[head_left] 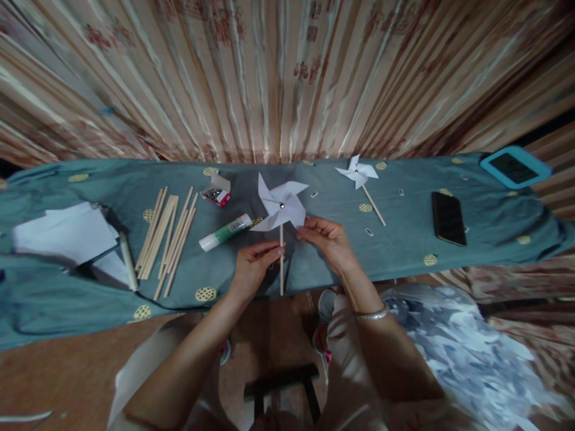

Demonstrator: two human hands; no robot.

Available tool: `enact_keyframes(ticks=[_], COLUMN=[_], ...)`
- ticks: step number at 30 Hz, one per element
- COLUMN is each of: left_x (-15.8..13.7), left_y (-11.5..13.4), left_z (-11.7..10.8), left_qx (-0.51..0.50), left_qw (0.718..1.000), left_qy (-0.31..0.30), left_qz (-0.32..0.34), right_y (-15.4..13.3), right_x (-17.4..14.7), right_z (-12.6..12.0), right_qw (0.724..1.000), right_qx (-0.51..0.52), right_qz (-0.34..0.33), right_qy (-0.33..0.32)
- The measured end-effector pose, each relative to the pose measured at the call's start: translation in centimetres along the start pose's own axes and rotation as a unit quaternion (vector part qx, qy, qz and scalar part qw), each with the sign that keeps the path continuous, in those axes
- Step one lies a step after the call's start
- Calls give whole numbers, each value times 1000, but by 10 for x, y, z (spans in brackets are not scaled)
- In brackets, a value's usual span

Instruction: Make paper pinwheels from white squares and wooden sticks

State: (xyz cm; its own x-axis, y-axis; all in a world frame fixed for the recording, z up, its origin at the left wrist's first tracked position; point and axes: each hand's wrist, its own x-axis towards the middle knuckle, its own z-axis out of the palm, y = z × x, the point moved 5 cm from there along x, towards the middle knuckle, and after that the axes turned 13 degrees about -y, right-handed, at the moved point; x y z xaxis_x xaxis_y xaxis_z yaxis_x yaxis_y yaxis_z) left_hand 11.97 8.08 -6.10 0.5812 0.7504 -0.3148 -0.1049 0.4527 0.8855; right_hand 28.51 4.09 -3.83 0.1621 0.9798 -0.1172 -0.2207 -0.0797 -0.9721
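Note:
A white paper pinwheel (287,199) with a round metal pin at its centre is held upright over the near middle of the table. My left hand (254,267) pinches its wooden stick below the blades, the stick's lower end hanging free. At the lower right blade, my right hand (327,240) has thumb and fingers closed on the paper tip. Just left of the pinwheel lies a green and white glue stick (225,232). Behind that stands an opened small red and white box (217,191) of metal pins.
Several wooden sticks (168,236) lie left of the glue stick, beside a white corded tool (128,261) and white paper sheets (67,232). Another pinwheel (358,172), a phone (449,218) and a blue-framed device (515,167) are to the right. A bag of paper pieces (467,353) sits below.

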Motion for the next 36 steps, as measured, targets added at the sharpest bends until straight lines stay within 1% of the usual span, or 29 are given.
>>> enact_keyframes(ticks=[8, 18, 21, 24, 26, 27, 29, 31, 32, 34, 36], left_x=[1, 1, 1, 1, 1, 1, 0, -1, -2, -2, -3], left_y=[-4, -3, -3, -4, -4, -3, -3, -2, -2, -2, -3], left_z=[-2, 3, 3, 2, 1, 0, 0, 1, 2, 4, 6], left_qx=[22, 18, 17, 18, 18, 17, 17, 23, 28, 37, 38], left_qw=[1000, 999, 1000, 1000, 1000, 1000, 1000, 1000, 999, 999, 998], left_qy=[-11, -29, -23, -13, -6, -2, 0, -8, -15, -29, -40], left_qz=[8, 8, 6, 2, 3, 3, 2, -2, -5, -10, -16], right_y=[5, 13, 14, 10, 4, -1, -10, -17, -19, -20, -18], right_x=[0, 1, 1, 0, -1, -2, -4, -6, -7, -6, -3], right_z=[11, 19, 21, 20, 11, 4, -14, -32, -39, -46, -46], right_qw=[999, 997, 997, 997, 997, 997, 994, 986, 982, 978, 982], right_qx=[8, 23, 20, -9, -45, -65, -90, -94, -91, -82, -75], right_qz=[5, 16, 15, 12, 3, -6, -37, -66, -79, -91, -85], right_qy=[-37, -75, -77, -78, -56, -32, 42, 119, 146, 167, 153])
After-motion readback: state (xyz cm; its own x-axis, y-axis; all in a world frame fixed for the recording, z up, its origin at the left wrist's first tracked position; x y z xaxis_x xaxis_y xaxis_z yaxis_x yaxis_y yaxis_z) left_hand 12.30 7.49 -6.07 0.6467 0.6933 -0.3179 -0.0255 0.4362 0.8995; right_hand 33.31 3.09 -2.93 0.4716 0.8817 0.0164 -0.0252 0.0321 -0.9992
